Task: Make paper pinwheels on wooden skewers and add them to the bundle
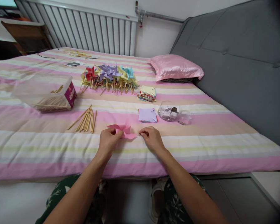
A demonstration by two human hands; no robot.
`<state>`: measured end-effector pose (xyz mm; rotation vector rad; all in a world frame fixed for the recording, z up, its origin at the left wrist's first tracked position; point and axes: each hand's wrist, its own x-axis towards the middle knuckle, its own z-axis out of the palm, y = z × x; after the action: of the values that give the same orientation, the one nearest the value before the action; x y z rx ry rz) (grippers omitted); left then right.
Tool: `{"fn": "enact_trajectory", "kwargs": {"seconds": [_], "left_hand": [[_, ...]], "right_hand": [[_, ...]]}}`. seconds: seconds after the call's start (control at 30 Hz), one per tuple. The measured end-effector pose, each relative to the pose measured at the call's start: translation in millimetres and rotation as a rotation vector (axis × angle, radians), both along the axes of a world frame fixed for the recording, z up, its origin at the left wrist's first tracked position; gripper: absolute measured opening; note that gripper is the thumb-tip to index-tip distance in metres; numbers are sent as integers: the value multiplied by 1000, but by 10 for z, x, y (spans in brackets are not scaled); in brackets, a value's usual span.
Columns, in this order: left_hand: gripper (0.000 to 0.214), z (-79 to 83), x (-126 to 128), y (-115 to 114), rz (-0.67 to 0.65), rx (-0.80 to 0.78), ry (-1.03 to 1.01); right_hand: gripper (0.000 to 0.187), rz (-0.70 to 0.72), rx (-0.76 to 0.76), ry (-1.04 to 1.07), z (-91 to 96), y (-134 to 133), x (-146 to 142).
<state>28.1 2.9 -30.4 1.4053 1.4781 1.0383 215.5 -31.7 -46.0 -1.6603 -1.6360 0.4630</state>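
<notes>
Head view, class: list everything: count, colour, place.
bed: one, striped, centre
headboard: one, grey, right
pillow: one, pink, right
radiator: one, white, back
pipe: one, grey, back
table: one, brown, back
strips: several, yellow, back
pinwheels: many, multicoloured, centre
tub: one, clear, left
sticks: many, tan, left
paper stacks: two, multicoloured, centre
containers: two, clear, right
paper pinwheel: one, pink, front
tiny piece: one, dark, front
trousers: one, green, bottom
shoes: two, pale, bottom
left hand: one, bare, front
right hand: one, bare, front
</notes>
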Motion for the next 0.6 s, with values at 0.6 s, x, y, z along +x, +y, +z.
{"fn": "enact_trajectory", "kwargs": {"seconds": [0.6], "left_hand": [[14,15,6,0,3,-16,9]], "right_hand": [[17,23,19,39,19,-34,-9]]}}
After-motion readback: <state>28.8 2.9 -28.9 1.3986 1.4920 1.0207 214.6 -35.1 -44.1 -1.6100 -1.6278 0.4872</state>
